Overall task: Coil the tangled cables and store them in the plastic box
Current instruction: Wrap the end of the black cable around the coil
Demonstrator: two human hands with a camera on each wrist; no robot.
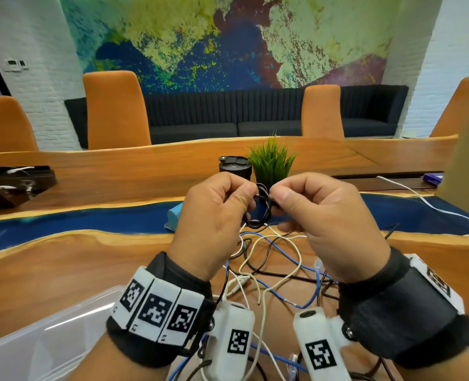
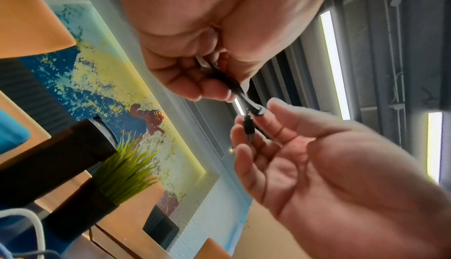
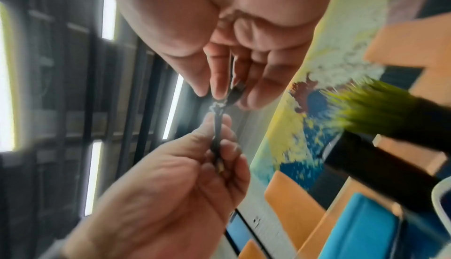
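Head view: at frame centre, the left hand (image 1: 217, 215) and right hand (image 1: 326, 218) pinch a small black cable coil (image 1: 261, 209) above the desk (image 1: 63, 259); loose cables (image 1: 277, 265) sprawl below, the plastic box (image 1: 44, 334) at lower left. Left wrist view: the left hand's grip closes around the coil (image 2: 234, 87). Right wrist view: right fingertips (image 3: 217, 89) pinch it.

Head view looks down, forward; 2 wrist views upward, close; all share black cable (image 1: 261, 207).
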